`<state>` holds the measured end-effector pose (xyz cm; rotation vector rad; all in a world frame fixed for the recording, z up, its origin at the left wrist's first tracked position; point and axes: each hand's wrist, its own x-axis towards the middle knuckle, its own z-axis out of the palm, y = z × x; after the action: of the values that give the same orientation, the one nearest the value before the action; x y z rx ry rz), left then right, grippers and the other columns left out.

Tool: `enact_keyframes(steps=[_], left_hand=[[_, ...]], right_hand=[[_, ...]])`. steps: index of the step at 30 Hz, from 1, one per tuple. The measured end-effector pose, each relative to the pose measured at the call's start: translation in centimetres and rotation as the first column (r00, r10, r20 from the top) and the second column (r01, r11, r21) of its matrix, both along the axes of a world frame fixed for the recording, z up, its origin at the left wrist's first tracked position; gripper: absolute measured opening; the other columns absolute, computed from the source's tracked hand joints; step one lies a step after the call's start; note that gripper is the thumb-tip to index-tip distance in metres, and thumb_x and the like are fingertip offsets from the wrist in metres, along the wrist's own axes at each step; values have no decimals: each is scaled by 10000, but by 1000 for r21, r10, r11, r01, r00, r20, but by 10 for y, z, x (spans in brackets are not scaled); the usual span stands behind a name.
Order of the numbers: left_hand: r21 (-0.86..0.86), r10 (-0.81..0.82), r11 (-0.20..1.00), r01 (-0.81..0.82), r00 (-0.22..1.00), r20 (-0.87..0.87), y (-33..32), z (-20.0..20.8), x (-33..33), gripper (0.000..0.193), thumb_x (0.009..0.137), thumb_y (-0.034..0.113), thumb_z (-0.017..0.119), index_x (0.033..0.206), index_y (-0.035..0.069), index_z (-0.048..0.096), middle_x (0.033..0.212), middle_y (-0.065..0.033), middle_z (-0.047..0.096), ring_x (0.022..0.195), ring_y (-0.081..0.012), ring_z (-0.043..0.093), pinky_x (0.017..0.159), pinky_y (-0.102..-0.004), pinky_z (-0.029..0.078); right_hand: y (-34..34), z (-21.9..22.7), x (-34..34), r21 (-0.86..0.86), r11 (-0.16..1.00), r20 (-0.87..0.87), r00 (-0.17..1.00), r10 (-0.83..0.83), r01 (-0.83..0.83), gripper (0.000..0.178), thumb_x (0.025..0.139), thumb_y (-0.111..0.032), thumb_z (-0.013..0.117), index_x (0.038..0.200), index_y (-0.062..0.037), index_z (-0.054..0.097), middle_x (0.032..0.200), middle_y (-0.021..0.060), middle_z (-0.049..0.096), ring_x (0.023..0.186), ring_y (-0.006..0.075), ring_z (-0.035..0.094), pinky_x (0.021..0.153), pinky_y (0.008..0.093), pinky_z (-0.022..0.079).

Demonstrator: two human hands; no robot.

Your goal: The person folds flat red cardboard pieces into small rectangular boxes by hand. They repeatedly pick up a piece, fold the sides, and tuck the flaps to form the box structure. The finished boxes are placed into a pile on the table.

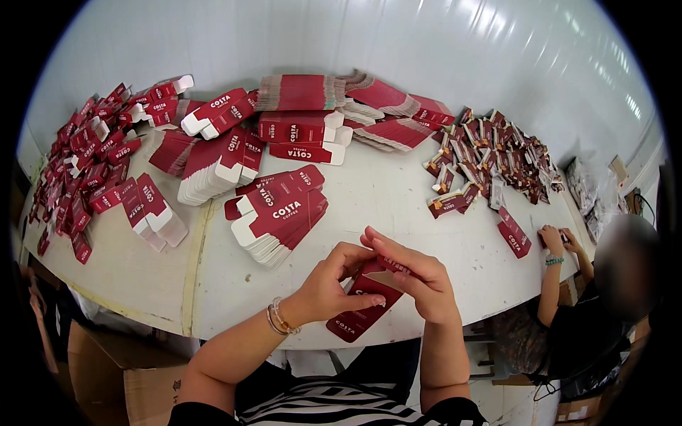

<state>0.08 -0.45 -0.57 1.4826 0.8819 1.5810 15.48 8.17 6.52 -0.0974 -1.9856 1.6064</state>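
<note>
A small dark-red carton is held tilted in front of me at the table's near edge, its lower end pointing towards me. My left hand, with bracelets at the wrist, grips it from the left, thumb across the printed face. Around its upper end curls my right hand, with the thumb at a pale flap and the fingers over the far side. Part of the upper end is hidden by my fingers. Just beyond my left hand lies a fanned stack of flat red cartons with white flaps.
Folded cartons are heaped at the far left. More flat stacks line the back. Small brown packets lie piled at right, near a single red carton. A co-worker sits at the right. Cardboard boxes stand below left.
</note>
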Motion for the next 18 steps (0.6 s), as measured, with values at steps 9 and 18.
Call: enact_keyframes(steps=[9,18], left_hand=[[-29,-113,993,111,898,-426,-2,15,0,419,795,211,673,1178,131,525,1102,-126,494,1059,-258,478,918,-371,401],[-66,-159,986,156,986,-53,-6,7,7,444,804,148,671,1143,39,407,1101,-114,482,1034,-210,539,877,-343,440]], right_hand=[[-4,-13,-6,-258,965,-107,994,28,-55,403,862,28,321,1262,45,361,1317,230,418,1233,321,416,1022,403,333],[-9,-7,3,-158,984,-89,993,74,-87,535,742,164,327,1262,43,363,1277,241,460,1220,312,435,1022,395,341]])
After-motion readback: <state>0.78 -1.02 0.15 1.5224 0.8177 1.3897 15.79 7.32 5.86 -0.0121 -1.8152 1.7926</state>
